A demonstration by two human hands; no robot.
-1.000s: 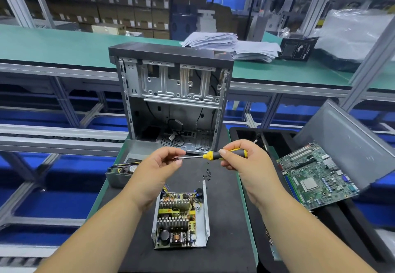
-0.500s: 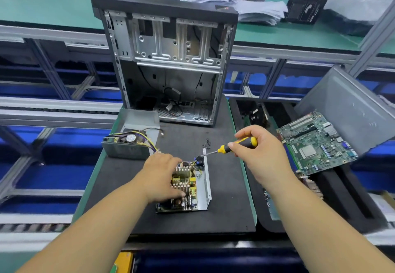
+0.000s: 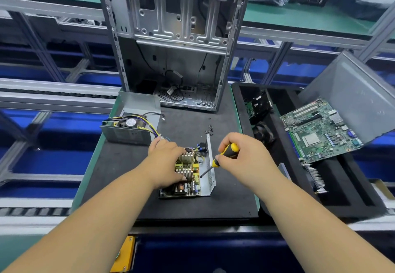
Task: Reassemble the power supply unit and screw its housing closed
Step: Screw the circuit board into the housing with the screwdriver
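The open power supply board (image 3: 188, 178) sat in its metal base near the front edge of the black mat (image 3: 132, 166) on the counter, long axis running front to back; bare mat lay left and front. Left hand (image 3: 165, 161) rested on the board, fingers relaxed. Right hand (image 3: 241, 157) gripped a yellow-black screwdriver (image 3: 224, 157), tip angled down-left onto the board. Housing cover (image 3: 128, 127) with fan stood behind-left, loose screws (image 3: 210, 128) nearby. Empty PC case (image 3: 171, 44) stood upright behind. Right tray (image 3: 352, 198) held a motherboard (image 3: 318, 129).
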